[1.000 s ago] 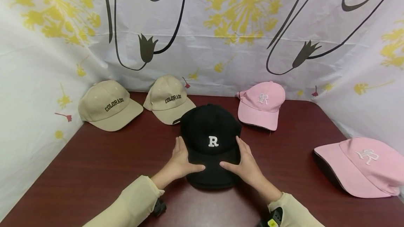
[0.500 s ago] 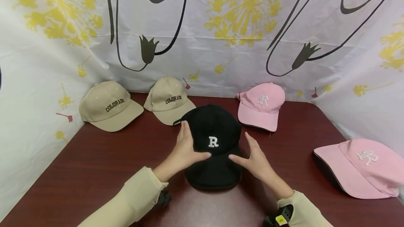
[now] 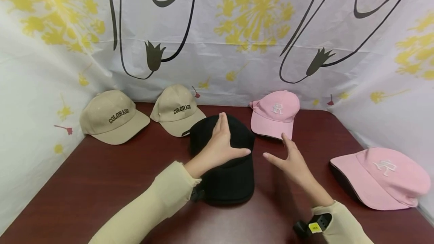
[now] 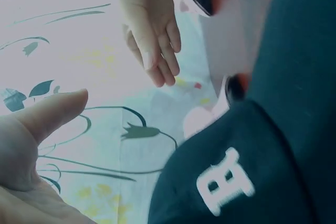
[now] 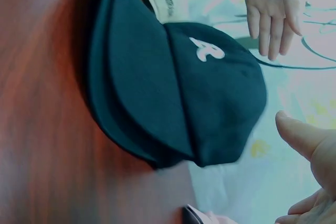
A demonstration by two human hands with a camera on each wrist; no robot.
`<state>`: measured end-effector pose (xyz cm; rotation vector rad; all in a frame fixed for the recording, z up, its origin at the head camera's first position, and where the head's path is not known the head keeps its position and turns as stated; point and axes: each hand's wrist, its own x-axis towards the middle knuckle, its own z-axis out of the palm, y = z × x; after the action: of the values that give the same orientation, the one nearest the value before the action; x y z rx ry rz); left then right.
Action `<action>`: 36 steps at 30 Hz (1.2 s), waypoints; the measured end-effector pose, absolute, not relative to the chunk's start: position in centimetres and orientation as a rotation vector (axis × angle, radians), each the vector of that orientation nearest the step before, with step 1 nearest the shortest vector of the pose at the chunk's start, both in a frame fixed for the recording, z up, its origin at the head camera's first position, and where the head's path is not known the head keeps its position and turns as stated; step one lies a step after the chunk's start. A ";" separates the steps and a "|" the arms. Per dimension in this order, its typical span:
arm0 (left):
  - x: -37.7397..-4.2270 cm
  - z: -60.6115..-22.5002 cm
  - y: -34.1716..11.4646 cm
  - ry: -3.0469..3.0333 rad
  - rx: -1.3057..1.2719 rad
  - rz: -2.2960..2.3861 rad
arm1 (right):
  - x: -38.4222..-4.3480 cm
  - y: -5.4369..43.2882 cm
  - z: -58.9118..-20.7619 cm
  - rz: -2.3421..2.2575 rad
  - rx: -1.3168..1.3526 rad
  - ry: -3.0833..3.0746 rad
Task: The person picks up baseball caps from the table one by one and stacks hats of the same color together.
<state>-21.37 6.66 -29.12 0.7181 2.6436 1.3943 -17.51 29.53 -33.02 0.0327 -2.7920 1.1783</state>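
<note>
A black baseball cap (image 3: 235,183) with a raised white R rests on the table's middle, brim toward me. Two brim edges, one under the other, show in the right wrist view, so a second black cap (image 5: 100,95) appears to sit beneath the upper one (image 5: 152,77). My left hand (image 3: 220,148) hovers over the crown with straight fingers and thumb spread, hiding the R in the head view. To the right of the cap, my right hand (image 3: 293,161) hangs in the air, thumb and fingers apart. Neither hand holds anything.
Two beige COLORADO caps, one far left (image 3: 113,118) and one (image 3: 178,110) just behind the black cap, stand on the dark red table (image 3: 112,191). A pink cap (image 3: 276,112) stands back right, another (image 3: 386,178) at the right edge. Patterned white cloth (image 3: 210,59) encloses the table.
Both hands have come off the sides of the black cap and shifted up and to the right. The left hand now overlaps the crown. The caps stay in place, with a slight view shift.
</note>
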 end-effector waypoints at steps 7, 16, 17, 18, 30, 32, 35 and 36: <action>-21.8 -28.1 9.9 2.572 0.779 1.374 | -17.4 31.7 -31.7 1.174 -0.014 -2.762; -22.3 -27.7 13.7 2.538 0.885 1.382 | -17.1 33.7 -31.2 1.219 -0.059 -2.736; -22.5 -27.8 14.1 2.531 0.882 1.378 | -17.1 34.0 -31.1 1.216 -0.066 -2.735; -22.6 -27.8 14.5 2.528 0.879 1.369 | -17.1 34.2 -31.0 1.214 -0.073 -2.734; -24.2 -28.7 18.5 2.526 0.809 1.264 | -18.2 36.8 -30.6 1.178 -0.163 -2.750; -24.5 -28.8 19.1 2.532 0.793 1.252 | -18.5 37.1 -30.6 1.173 -0.177 -2.758; -24.9 -28.8 20.0 2.551 0.767 1.224 | -19.1 37.6 -30.5 1.175 -0.201 -2.772; -25.1 -28.8 20.2 2.556 0.760 1.210 | -19.3 37.7 -30.5 1.172 -0.208 -2.776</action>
<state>-25.13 20.22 -28.85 0.7595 2.5557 1.2099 -19.28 37.71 -30.52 -0.2080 -2.7762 1.1717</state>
